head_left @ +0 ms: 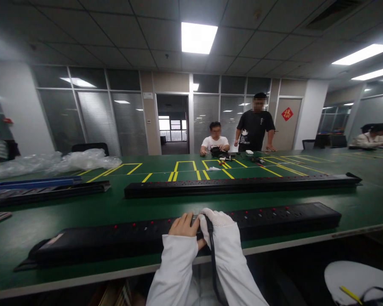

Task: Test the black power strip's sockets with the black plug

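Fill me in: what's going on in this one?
A person has both hands close together at the middle of the nearer black strip, which lies along the near side of a green table. The left hand is bare; the right hand wears a white glove, with a black cable running down past it along the sleeve. A farther black strip lies behind. Across the table, one person sits and another stands.

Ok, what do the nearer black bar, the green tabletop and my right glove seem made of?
Nearer black bar: metal or plastic, I can't tell; low-gloss, with faint highlights. Green tabletop: perhaps laminate or rubber matting; smooth, soft sheen. Right glove: likely knitted fabric; matte, its surface finely textured.
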`<state>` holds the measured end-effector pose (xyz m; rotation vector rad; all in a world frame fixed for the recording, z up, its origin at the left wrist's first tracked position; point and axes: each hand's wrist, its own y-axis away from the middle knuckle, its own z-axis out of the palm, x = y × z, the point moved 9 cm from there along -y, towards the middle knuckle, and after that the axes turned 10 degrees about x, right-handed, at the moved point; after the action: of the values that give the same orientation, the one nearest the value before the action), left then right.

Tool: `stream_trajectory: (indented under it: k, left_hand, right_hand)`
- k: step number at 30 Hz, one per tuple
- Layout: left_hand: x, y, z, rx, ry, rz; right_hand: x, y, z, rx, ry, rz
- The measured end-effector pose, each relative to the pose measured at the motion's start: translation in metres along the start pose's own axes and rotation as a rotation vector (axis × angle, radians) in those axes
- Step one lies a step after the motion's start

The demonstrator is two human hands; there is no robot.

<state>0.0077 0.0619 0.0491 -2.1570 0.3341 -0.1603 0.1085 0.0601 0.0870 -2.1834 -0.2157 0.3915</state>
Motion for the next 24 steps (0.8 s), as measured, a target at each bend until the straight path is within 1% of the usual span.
stream_trajectory:
  k: [4,7,12,15,19,24]
  left_hand:
    - [0.001,-0.002,-0.002,-0.043,-0.022,0.012]
    - [0.001,-0.001,-0.001,-0.036,-0.022,0.012]
    - [-0.001,0.002,0.002,0.012,-0.002,0.000]
    - [0.000,0.001,0.001,0.006,-0.006,0.004]
    - [0.001,-0.002,-0.003,-0.030,-0.018,0.017]
    - [0.001,-0.001,-0.001,-0.022,-0.018,0.013]
  right_hand:
    - [-0.003,0.002,-0.003,-0.060,-0.039,-0.035]
    - [-0.001,0.002,0.001,-0.074,-0.005,-0.021]
    - [0.003,-0.001,0.009,-0.028,0.084,0.012]
    - [0.002,-0.001,0.007,-0.017,0.069,-0.011]
    - [-0.003,0.001,0.000,-0.033,-0.021,-0.061]
    - [-0.001,0.000,0.001,-0.005,0.011,-0.017]
